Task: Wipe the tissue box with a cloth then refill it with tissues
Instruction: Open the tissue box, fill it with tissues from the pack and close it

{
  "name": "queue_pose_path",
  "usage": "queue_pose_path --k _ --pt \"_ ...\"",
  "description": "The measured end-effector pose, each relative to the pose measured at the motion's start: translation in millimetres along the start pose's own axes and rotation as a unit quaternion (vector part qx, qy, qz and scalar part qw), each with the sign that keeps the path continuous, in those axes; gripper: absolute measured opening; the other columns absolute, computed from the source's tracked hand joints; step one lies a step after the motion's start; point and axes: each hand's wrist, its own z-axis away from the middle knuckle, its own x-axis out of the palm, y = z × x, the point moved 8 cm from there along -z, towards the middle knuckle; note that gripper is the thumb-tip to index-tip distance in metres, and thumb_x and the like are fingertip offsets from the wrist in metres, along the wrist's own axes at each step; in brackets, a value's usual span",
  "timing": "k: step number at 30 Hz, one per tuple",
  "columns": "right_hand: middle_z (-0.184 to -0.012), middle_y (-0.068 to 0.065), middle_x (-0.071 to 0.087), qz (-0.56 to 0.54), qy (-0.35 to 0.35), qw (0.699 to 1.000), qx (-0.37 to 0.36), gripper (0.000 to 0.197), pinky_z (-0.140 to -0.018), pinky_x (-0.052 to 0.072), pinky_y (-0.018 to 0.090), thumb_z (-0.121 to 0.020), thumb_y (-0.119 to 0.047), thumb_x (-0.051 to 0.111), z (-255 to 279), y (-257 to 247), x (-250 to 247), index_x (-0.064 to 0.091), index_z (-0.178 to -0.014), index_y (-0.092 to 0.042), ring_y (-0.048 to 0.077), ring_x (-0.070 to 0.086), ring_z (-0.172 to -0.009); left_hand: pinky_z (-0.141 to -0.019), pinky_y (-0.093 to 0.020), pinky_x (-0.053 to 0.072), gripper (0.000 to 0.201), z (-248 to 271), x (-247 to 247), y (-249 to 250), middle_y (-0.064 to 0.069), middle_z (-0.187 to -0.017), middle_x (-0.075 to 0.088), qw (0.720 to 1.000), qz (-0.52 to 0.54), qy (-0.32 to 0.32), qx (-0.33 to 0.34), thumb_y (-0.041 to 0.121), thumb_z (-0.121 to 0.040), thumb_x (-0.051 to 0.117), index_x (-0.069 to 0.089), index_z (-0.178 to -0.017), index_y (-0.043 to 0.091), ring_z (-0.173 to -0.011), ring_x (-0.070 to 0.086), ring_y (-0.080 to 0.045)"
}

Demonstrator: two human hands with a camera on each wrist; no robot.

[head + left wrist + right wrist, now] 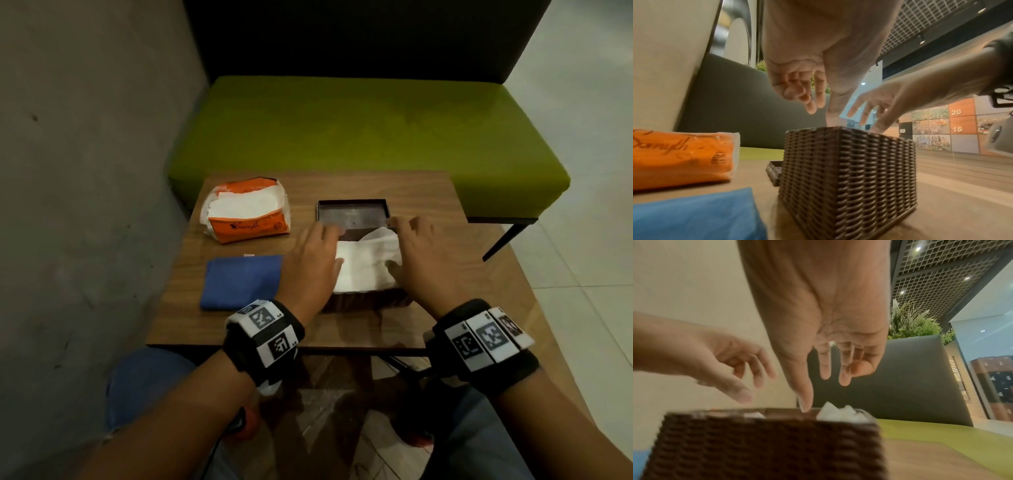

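Note:
A brown woven tissue box (363, 303) stands uncovered on the wooden table, with a stack of white tissues (366, 263) inside, ruffled at the far end. My left hand (315, 253) hovers over the box's left side and my right hand (421, 253) over its right side. Both have loosely spread fingers. Each thumb reaches down onto the tissues. In the right wrist view my right thumb (805, 402) dips past the rim beside the tissues (840, 414). In the left wrist view my left hand (807, 91) hangs above the box (849, 170). A folded blue cloth (241, 281) lies to the box's left.
An opened orange tissue pack (246, 209) sits at the table's far left. The box's dark lid (352, 214) lies flat just behind the box. A green bench (359, 137) runs past the table's far edge, and a grey wall (85, 171) closes the left side.

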Motion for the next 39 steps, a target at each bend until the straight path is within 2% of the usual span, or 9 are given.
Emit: queue_pose_path --k 7,11,15,20,24,27,30,33,39 --pt "-0.135 0.014 0.042 0.015 -0.227 0.973 0.03 0.04 -0.101 0.044 0.04 -0.092 -0.015 0.051 -6.9 -16.1 50.7 0.056 -0.131 -0.019 0.032 0.047 -0.123 -0.097 -0.042 0.026 0.021 -7.8 51.8 2.7 -0.001 -0.11 0.062 0.949 -0.185 -0.253 0.029 0.015 -0.087 0.057 0.062 -0.107 0.022 -0.109 0.054 -0.024" --pt "-0.138 0.016 0.045 0.004 -0.218 0.973 0.078 0.037 -0.1 0.042 0.036 -0.093 -0.01 0.05 -8.1 -6.8 51.6 0.057 -0.129 -0.011 0.031 0.052 -0.121 -0.109 -0.059 0.013 0.012 -8.9 52.6 -2.5 -0.001 -0.093 0.067 0.929 -0.244 -0.276 0.029 0.011 -0.085 0.059 0.066 -0.09 0.02 -0.096 0.06 -0.022" --pt "-0.134 0.011 0.049 -0.013 -0.154 0.988 0.029 0.032 -0.097 0.044 0.038 -0.093 -0.012 0.05 -13.6 -23.2 40.9 0.06 -0.123 -0.015 0.028 0.047 -0.125 -0.109 -0.056 0.013 0.019 -15.2 48.2 10.8 0.002 -0.11 0.06 0.948 -0.193 -0.24 0.077 0.025 -0.091 0.055 0.063 -0.107 0.024 -0.112 0.049 -0.021" --pt "-0.148 0.019 0.03 0.017 -0.246 0.966 0.081 0.041 -0.109 0.036 0.043 -0.096 -0.02 0.046 -8.4 -13.6 65.9 0.05 -0.137 -0.021 0.037 0.032 -0.135 -0.107 -0.067 0.001 0.032 -6.0 66.2 -5.0 0.003 -0.111 0.065 0.915 -0.188 -0.355 0.044 0.045 -0.091 0.049 0.07 -0.101 0.022 -0.113 0.053 -0.02" --pt "-0.137 0.017 0.048 -0.052 -0.275 0.958 0.06 0.039 -0.101 0.036 0.035 -0.088 -0.018 0.05 -11.9 -19.8 75.5 0.059 -0.126 -0.022 0.031 0.045 -0.126 -0.107 -0.069 0.003 0.029 -8.3 61.1 -5.0 -0.001 -0.105 0.065 0.908 -0.228 -0.347 0.059 0.043 -0.092 0.049 0.066 -0.093 0.019 -0.112 0.05 -0.021" --pt "-0.133 0.016 0.052 -0.074 -0.271 0.958 0.062 0.015 -0.088 0.038 0.031 -0.089 -0.019 0.05 -12.5 -22.3 70.2 0.061 -0.093 -0.026 0.028 0.05 -0.118 -0.109 -0.059 0.018 0.029 -16.4 43.8 -1.3 0.002 -0.094 0.064 0.943 -0.144 -0.296 0.056 0.043 -0.092 0.049 0.061 -0.077 0.021 -0.103 0.05 -0.017" --pt "-0.141 0.011 0.041 -0.063 -0.197 0.977 0.042 0.031 -0.098 0.041 0.037 -0.093 -0.028 0.054 -10.5 -22.8 60.6 0.058 -0.124 -0.025 0.03 0.043 -0.127 -0.091 -0.043 0.044 0.025 -43.1 -5.1 -31.8 0.001 -0.083 0.063 0.992 -0.002 -0.125 -0.01 0.034 -0.093 0.05 0.062 -0.078 0.018 -0.083 0.056 -0.017" --pt "-0.151 0.006 0.032 -0.039 -0.206 0.978 0.02 0.052 -0.108 0.034 0.041 -0.093 -0.044 0.054 -6.4 -26.0 62.1 0.043 -0.142 -0.031 0.028 0.029 -0.139 -0.081 -0.033 0.047 0.013 -65.1 -43.0 -95.3 -0.002 -0.093 0.067 0.994 0.046 -0.032 -0.094 0.017 -0.09 0.055 0.067 -0.09 0.012 -0.086 0.061 -0.02" --pt "-0.157 0.004 0.026 -0.03 -0.315 0.947 0.058 0.063 -0.113 0.03 0.048 -0.088 -0.054 0.054 -6.3 -18.5 84.6 0.036 -0.146 -0.036 0.026 0.021 -0.146 -0.088 -0.032 0.046 0.019 -89.3 -34.6 -195.7 -0.014 -0.106 0.07 0.976 -0.075 -0.136 -0.15 0.011 -0.084 0.065 0.071 -0.102 0.006 -0.101 0.062 -0.028"
